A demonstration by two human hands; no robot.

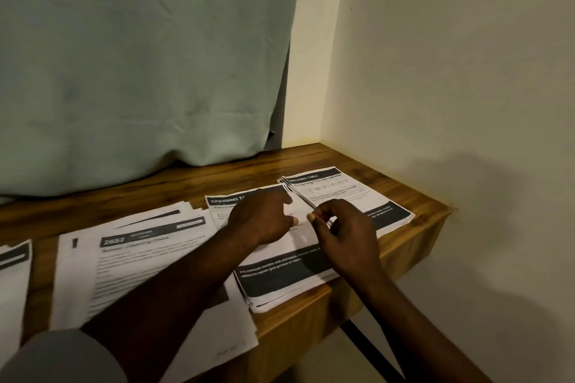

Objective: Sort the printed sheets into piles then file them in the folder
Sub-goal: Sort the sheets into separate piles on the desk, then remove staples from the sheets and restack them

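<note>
Right hand (pixel 347 235) pinches the lifted sheets (pixel 299 193) at their near edge, thumb against fingertip, other fingers loosely curled. The sheets stand up on edge, fanned slightly, between two piles. Left hand (pixel 264 218) rests on the near pile (pixel 280 277), thumb out straight. Its fingers are hidden behind the knuckles, so I cannot tell if they hold anything.

The near pile is headed "DRESSING TABLE". The right pile (pixel 367 196) has the same heading and lies just beside it, at the desk (pixel 389 183) corner. The middle pile (pixel 140 261) is headed "2652" and loosely stacked. The left pile (pixel 14 270) is cut off by the frame edge. No folder in view.

Step, judging by this: counting or splitting off sheets, so sorting is not finished.

Risks:
- The pinch is thin and at one edge only. Sheets could slip from the fan and drop onto the wrong pile.
- The two piles share a heading and nearly touch, so a mix-up is easy.
- The near pile overhangs the front of the desk. A push from the left hand could send it off.
- The middle pile's loose edges overlap the near pile, so dragging one may pull the other.
- Dim light and blurred print make headings easy to misread.
</note>
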